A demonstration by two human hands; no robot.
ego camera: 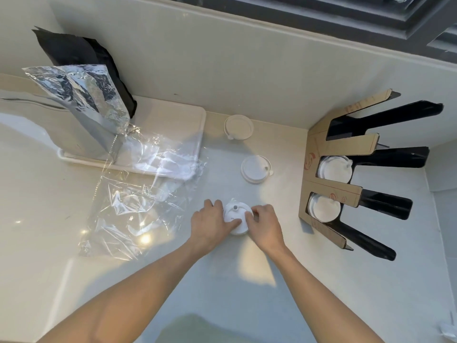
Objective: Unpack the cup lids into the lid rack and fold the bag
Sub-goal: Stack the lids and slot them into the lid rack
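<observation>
Together my left hand and right hand gripped a stack of lids on the counter, near the rack.

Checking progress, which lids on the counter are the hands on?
The nearest stack of lids, gripped between both hands; the two other lids lie untouched farther back.
</observation>
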